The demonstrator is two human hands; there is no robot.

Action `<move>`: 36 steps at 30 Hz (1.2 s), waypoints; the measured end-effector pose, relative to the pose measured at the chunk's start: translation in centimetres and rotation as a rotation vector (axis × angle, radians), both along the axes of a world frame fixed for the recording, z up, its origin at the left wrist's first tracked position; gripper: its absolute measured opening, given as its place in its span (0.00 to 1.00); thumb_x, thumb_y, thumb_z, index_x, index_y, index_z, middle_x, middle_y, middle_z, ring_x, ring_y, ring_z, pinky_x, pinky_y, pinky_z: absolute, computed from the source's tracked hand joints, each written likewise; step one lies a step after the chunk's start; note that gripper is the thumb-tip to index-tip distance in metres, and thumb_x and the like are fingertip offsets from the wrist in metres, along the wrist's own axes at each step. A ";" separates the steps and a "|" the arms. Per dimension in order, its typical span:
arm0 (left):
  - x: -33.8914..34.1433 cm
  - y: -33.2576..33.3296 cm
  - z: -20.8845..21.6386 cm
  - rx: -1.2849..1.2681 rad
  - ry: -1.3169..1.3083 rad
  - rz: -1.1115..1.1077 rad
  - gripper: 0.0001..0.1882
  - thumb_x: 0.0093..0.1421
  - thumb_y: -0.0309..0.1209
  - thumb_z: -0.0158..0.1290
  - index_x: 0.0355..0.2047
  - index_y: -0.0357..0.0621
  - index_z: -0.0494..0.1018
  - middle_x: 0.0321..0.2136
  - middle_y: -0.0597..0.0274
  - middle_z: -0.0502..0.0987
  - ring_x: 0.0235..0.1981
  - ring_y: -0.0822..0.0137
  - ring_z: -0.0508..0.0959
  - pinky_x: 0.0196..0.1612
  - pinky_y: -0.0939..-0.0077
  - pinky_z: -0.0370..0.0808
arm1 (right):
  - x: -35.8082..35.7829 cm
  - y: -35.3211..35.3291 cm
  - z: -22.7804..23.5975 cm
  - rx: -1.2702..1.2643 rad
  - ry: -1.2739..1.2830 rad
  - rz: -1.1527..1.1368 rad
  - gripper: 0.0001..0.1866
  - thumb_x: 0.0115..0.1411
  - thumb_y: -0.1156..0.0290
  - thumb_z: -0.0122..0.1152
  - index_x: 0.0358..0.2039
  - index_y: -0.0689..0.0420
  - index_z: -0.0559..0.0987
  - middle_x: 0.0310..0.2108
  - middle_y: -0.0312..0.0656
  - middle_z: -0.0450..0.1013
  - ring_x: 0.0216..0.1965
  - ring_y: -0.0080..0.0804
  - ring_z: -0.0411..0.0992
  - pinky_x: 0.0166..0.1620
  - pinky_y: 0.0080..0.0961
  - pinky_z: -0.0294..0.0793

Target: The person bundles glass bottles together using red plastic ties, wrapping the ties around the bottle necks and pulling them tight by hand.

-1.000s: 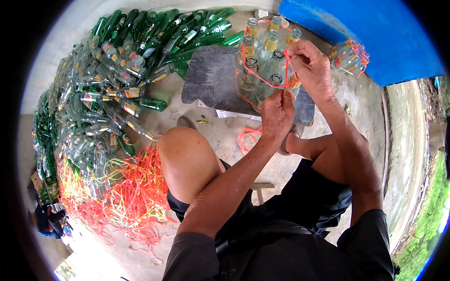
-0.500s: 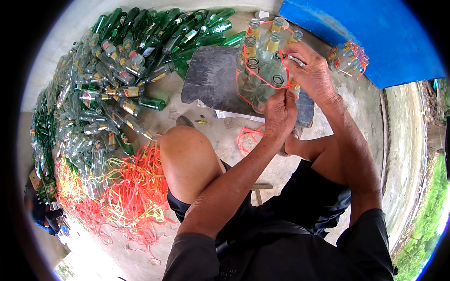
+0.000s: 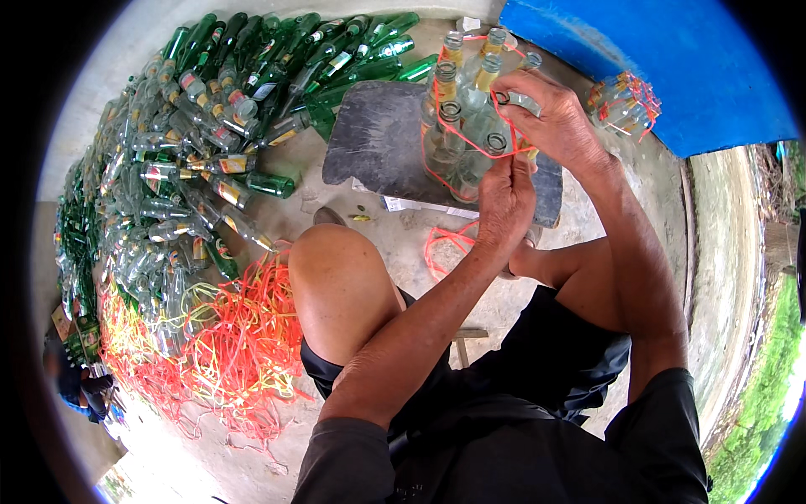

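Observation:
A cluster of upright clear glass bottles (image 3: 450,144) stands on a dark board (image 3: 374,126), with a red plastic strap (image 3: 457,133) running around and between their necks. My left hand (image 3: 507,202) is at the near right side of the cluster, its thumb and fingers pinched on the strap. Just above it, my right hand (image 3: 550,118) reaches over the right-hand bottles, fingers curled and pinching another stretch of the same strap. The strap is drawn between the two hands. My fingers partly hide the bottles on the right.
A large heap of green and clear bottles (image 3: 193,143) lies at the left. Tangled red and yellow straps (image 3: 243,336) spread below it. A tied bottle bundle (image 3: 625,105) stands by the blue panel (image 3: 663,67). A loose red strap (image 3: 449,248) lies on the floor near my foot.
My right hand has shifted slightly, its fingers curling more over the right-hand bottles and pulling on the strap. My left hand stays pinched at nearly the same spot.

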State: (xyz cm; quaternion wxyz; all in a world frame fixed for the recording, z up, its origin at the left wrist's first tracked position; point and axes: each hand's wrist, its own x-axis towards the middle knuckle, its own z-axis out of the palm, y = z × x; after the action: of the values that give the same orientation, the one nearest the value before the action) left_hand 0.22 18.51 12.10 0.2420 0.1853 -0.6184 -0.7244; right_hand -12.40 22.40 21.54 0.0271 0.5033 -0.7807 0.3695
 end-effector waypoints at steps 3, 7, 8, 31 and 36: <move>0.0 0.0 0.0 -0.004 -0.007 -0.011 0.21 0.77 0.40 0.45 0.36 0.34 0.77 0.27 0.61 0.79 0.25 0.74 0.74 0.30 0.73 0.74 | -0.2 -0.2 0.2 0.013 0.039 0.021 0.15 0.57 0.78 0.63 0.47 0.56 0.80 0.42 0.43 0.79 0.39 0.44 0.78 0.45 0.35 0.79; 0.0 -0.1 0.1 0.009 0.020 -0.013 0.21 0.77 0.40 0.45 0.36 0.34 0.77 0.27 0.61 0.78 0.25 0.75 0.74 0.30 0.74 0.74 | -0.3 -0.3 0.6 0.091 0.069 0.021 0.16 0.57 0.80 0.65 0.47 0.57 0.80 0.43 0.43 0.79 0.42 0.42 0.79 0.46 0.33 0.79; 0.0 -0.1 0.2 0.009 0.022 -0.013 0.21 0.77 0.40 0.45 0.36 0.34 0.77 0.27 0.62 0.78 0.25 0.75 0.74 0.30 0.74 0.74 | -0.3 -0.4 0.8 0.128 0.058 0.016 0.16 0.56 0.81 0.66 0.47 0.58 0.80 0.43 0.43 0.79 0.43 0.41 0.79 0.47 0.32 0.80; 3.2 -1.8 3.2 -0.020 -0.133 -0.034 0.14 0.73 0.30 0.45 0.32 0.34 0.74 0.24 0.49 0.79 0.25 0.61 0.77 0.34 0.65 0.75 | -1.2 -1.4 0.8 0.223 -0.181 -0.038 0.13 0.57 0.75 0.70 0.43 0.60 0.84 0.37 0.40 0.80 0.37 0.28 0.79 0.44 0.27 0.80; 4.3 -1.6 2.4 -0.103 -0.133 -0.056 0.14 0.73 0.29 0.45 0.33 0.33 0.74 0.24 0.49 0.79 0.24 0.61 0.76 0.33 0.65 0.75 | -1.5 -1.1 0.6 0.206 -0.059 0.000 0.13 0.58 0.74 0.67 0.44 0.60 0.84 0.39 0.41 0.80 0.37 0.32 0.79 0.43 0.28 0.79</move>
State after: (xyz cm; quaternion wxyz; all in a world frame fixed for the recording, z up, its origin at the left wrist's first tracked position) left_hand 4.52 16.93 14.52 0.1892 0.2029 -0.6744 -0.6843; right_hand -13.89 21.28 22.10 -0.0478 0.4923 -0.8150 0.3020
